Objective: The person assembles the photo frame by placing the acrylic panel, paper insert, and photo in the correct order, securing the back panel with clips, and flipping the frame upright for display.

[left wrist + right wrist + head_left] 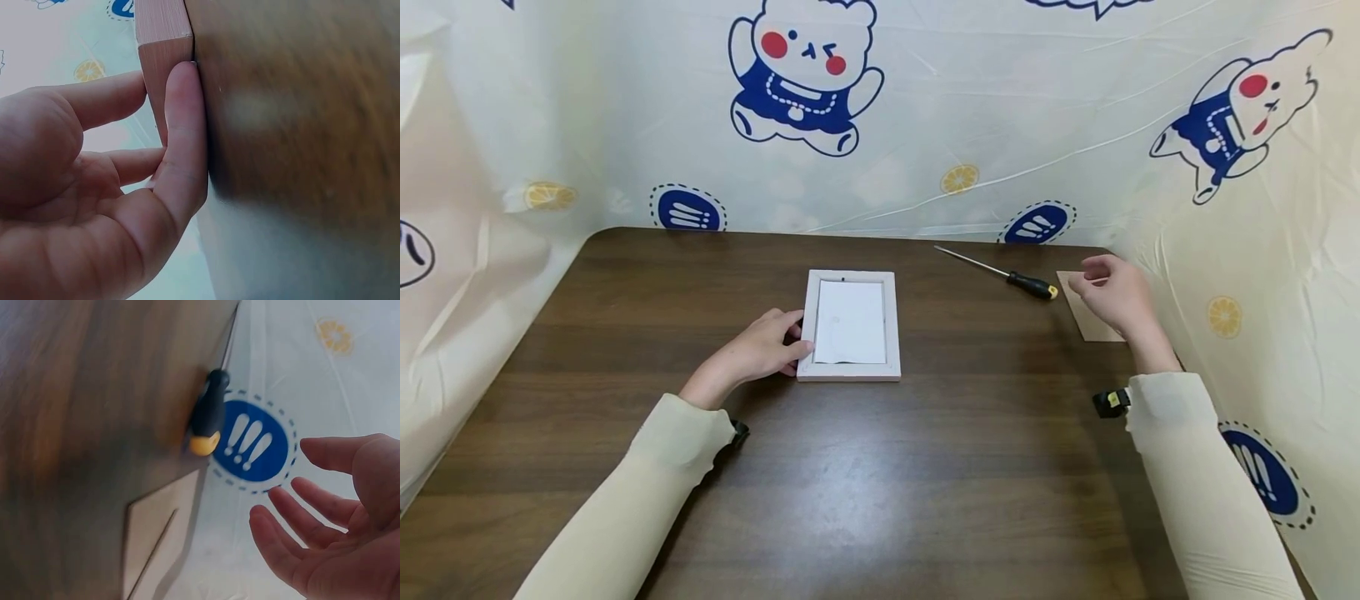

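Note:
A white picture frame (892,329) lies on the table with a white sheet (850,323) inside its border. My left hand (760,344) holds the frame by its left side, thumb on top and fingers along the edge. Seen from the left wrist, the fingers (185,119) press against the frame's side (159,75). On the right, my right hand (1116,292) hovers over a thin brown board (1090,321) and covers part of it. In the right wrist view its fingers (275,544) are loosely bent, apart from the board (164,525), and hold nothing.
A screwdriver (1033,285) with a black and yellow handle lies left of the brown board, its shaft pointing to the back left. Printed cloth (910,100) hangs behind the brown wooden table (925,467) and along both sides.

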{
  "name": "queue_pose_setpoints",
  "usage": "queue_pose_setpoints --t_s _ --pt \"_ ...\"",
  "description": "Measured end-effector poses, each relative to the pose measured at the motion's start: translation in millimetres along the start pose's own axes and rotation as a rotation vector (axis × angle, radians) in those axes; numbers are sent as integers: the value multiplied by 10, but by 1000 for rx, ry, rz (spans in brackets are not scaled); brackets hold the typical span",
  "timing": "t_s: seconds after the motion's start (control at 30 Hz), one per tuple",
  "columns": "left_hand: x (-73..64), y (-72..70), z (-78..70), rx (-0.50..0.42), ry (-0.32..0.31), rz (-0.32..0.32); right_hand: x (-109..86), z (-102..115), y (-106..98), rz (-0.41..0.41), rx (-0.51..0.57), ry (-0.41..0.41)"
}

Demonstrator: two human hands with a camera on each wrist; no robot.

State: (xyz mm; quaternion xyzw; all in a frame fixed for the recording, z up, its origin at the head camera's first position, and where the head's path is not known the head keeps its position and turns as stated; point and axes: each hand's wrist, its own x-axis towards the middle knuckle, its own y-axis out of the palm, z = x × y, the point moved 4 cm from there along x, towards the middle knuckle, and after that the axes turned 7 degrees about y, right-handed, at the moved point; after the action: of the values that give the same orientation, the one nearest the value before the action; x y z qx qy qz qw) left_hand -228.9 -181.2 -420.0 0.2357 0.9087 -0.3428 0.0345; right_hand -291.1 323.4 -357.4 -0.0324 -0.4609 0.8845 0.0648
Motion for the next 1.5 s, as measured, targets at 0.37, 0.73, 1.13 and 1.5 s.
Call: queue_pose_setpoints --t_s 0.37,0.73,1.13,1.5 --pt "-4 1 11 -1 6 1 95 -360 -10 29 -45 76" --pt "-3 4 10 10 6 -2 175 -617 -18 58 -123 151" --pt "-5 10 -8 4 -8 8 196 -832 3 79 -232 207" --pt "-1 13 7 -17 -12 10 278 -909 35 70 -380 146"
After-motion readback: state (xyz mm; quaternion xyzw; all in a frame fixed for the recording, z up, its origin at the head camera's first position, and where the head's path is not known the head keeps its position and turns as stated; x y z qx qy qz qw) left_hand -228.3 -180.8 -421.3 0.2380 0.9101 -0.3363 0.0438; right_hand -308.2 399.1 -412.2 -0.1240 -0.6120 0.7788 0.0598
